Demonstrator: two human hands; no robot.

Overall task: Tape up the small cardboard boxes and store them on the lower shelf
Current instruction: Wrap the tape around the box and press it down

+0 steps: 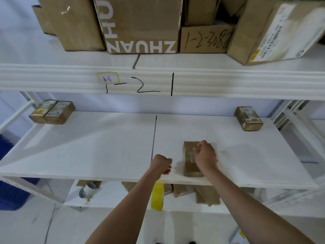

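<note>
Two outstretched arms: right hand (pixel 204 156) curled atop small cardboard box (pixel 190 162), left hand (pixel 161 164) a fist beside it.

Premises present as a parcel stockroom or small warehouse: white metal shelving (pixel 158 81) with hand-marked bay codes on the beam, large cardboard cartons (pixel 140 23) bearing shipping labels and marker numbers stacked on the upper shelf, and small labelled boxes (pixel 52 111) placed on the shelf below.

White metal shelving unit (pixel 158 81) is seen against a pale wall (pixel 21 29). Large cartons (pixel 140 23) are stacked at 12 o'clock. Light floor (pixel 61 226) at 7 o'clock, blue bin (pixel 10 192) at 8 o'clock.
</note>
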